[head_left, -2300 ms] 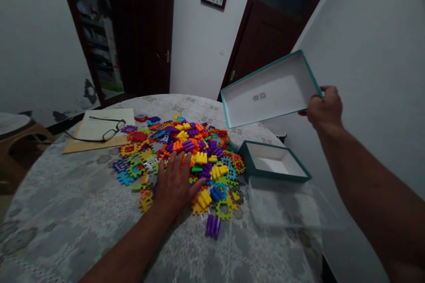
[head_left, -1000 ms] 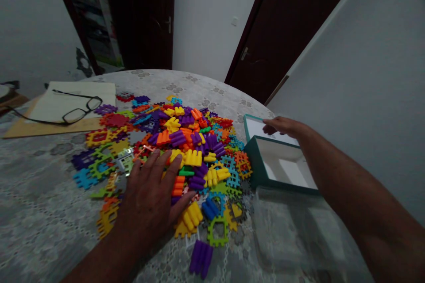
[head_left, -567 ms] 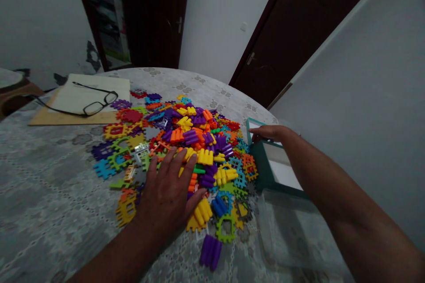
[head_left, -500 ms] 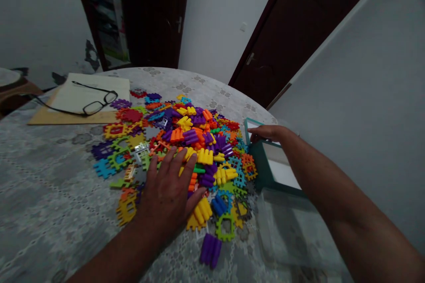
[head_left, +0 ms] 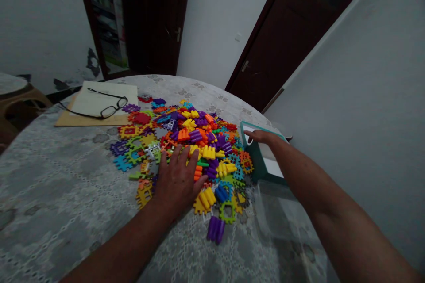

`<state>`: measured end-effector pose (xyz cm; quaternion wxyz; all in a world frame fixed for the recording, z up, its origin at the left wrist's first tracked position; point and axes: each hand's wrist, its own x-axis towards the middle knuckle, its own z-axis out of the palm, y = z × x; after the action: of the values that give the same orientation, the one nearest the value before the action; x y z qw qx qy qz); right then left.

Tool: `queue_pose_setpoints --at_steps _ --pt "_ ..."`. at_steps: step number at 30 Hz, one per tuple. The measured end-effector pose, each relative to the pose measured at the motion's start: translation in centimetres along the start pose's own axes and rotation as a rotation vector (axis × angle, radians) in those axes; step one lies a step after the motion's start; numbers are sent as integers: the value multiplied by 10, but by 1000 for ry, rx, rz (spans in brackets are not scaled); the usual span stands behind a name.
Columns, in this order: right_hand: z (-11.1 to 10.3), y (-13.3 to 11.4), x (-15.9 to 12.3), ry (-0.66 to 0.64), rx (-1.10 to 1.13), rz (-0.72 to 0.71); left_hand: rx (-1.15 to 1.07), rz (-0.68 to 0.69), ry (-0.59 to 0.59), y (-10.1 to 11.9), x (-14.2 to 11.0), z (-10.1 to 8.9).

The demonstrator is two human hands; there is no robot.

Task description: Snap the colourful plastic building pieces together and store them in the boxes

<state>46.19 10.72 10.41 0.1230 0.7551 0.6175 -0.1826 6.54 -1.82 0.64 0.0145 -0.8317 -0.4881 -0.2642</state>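
Observation:
My left hand [head_left: 177,181] lies open with spread fingers on the near left side of a heap of coloured plastic building pieces [head_left: 202,137]. Several are flat notched tiles, others chunky ridged blocks. A purple ridged block [head_left: 215,230] lies apart at the near side. My right hand [head_left: 264,137] reaches over a teal box [head_left: 260,166] with a white inside. It hovers at a shallow teal-rimmed white lid [head_left: 245,127] behind the box. Its index finger is stretched out, with a gap between the fingers; part of the hand is hidden. My forearm covers part of the box.
A clear plastic container [head_left: 275,212] stands in front of the teal box. Black-framed glasses [head_left: 109,110] rest on paper and a tan folder [head_left: 89,119] at the left. A patterned cloth covers the round table [head_left: 66,194]; its right edge is near the wall.
My right hand has lowered the lid from the air to behind the teal box and let go. It then moved left along it. My left hand stays on the heap.

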Motion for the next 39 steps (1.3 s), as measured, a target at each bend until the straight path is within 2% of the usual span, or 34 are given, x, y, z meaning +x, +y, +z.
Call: queue_pose_setpoints --at_steps 5,9,11,13,15,18,19,21,23,25,28,34,39 --pt "1 -21 -22 97 -46 141 -3 -5 -25 3 -1 -2" --pt "-3 -46 -45 296 -77 211 -37 -17 -30 2 -2 -3" --pt "-1 -63 -64 394 -82 211 -48 -21 -42 2 -1 -3" --pt "11 -83 -92 472 -50 127 -49 -21 -53 2 -1 -5" --pt "38 -103 -128 554 46 -90 -40 -23 -66 3 0 -6" --pt "105 -128 -189 651 126 -416 -16 -39 -91 3 0 -9" --pt "131 -133 -208 685 143 -482 -7 -50 -92 2 0 -10" --pt "183 -139 -235 710 148 -522 12 -75 -74 0 1 -11" --pt "225 -141 -248 707 130 -536 32 -100 -46 -4 3 -11" --pt "253 -140 -249 716 127 -514 43 -123 -28 -8 6 -10" --pt "270 -141 -236 796 156 -456 40 -142 -7 -15 10 -9" --pt "258 -152 -193 922 211 -398 41 -161 35 -29 15 -10" --pt "239 -163 -153 988 225 -368 63 -292 86 -36 17 -10"
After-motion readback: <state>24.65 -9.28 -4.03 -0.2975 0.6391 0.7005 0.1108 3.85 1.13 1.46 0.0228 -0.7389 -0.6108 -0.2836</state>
